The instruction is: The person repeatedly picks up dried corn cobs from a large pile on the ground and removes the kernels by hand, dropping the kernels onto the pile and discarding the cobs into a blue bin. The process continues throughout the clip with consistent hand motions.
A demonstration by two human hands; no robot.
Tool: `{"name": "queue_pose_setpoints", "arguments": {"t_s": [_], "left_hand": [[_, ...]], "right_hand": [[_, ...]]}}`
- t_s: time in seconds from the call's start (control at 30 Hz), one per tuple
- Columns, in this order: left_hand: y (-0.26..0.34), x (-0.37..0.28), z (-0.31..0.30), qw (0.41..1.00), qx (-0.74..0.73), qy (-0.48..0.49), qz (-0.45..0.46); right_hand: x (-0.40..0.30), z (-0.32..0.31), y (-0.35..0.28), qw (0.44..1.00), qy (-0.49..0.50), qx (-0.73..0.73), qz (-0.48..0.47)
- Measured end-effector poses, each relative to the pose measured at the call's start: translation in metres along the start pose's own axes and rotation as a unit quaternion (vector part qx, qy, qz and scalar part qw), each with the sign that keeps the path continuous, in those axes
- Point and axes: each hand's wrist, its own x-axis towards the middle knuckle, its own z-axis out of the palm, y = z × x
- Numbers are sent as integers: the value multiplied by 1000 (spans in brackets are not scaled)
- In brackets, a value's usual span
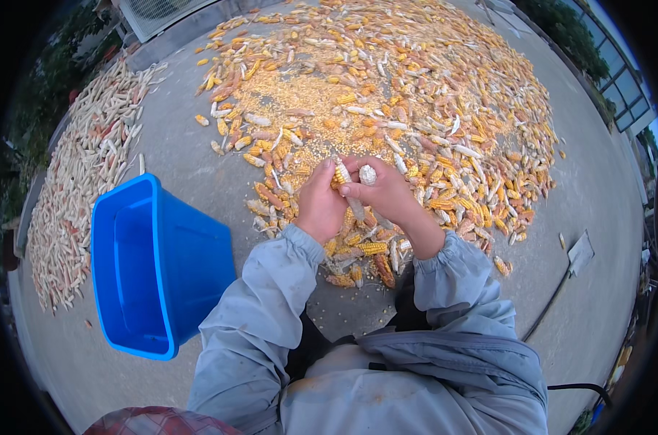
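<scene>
My left hand (320,204) grips a partly shelled corn cob (346,176), with yellow kernels left along one side and pale bare core on the other. Close against it, my right hand (388,190) is closed around a bare corncob (367,174), whose whitish end pokes out between thumb and fingers. The right thumb lies across the partly shelled cob. Below both hands and beyond them spreads a heap of corn ears and bare cobs (459,168). Loose yellow kernels (291,98) cover part of that heap.
To the left a blue plastic tub (195,261) lies tipped, its mouth facing left. Behind it is a pile of bare cobs (84,179). A long-handled shovel (580,253) lies on the concrete floor (595,179) at right. An outdoor air-conditioner unit (157,13) stands at top left.
</scene>
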Motion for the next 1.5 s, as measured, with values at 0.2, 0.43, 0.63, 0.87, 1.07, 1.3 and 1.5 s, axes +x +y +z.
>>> {"name": "queue_pose_setpoints", "arguments": {"t_s": [0.2,0.43,0.63,0.87,1.07,1.3,1.5], "left_hand": [[2,-4,4,999,-51,5,-2],[-2,-4,2,997,-35,48,39],[1,-13,8,1000,4,-16,6],[-7,-18,14,932,356,43,61],[-3,-18,18,931,354,93,13],[0,-16,18,946,323,26,3],[-7,-14,14,925,376,43,16]], "right_hand": [[2,2,-5,999,-11,-46,-18],[5,9,10,996,4,-58,-66],[4,9,-9,986,54,109,117],[4,-3,-3,977,57,170,113],[13,-40,-3,898,120,421,52],[7,-51,5,853,44,516,68],[3,-36,5,920,61,365,131]]}}
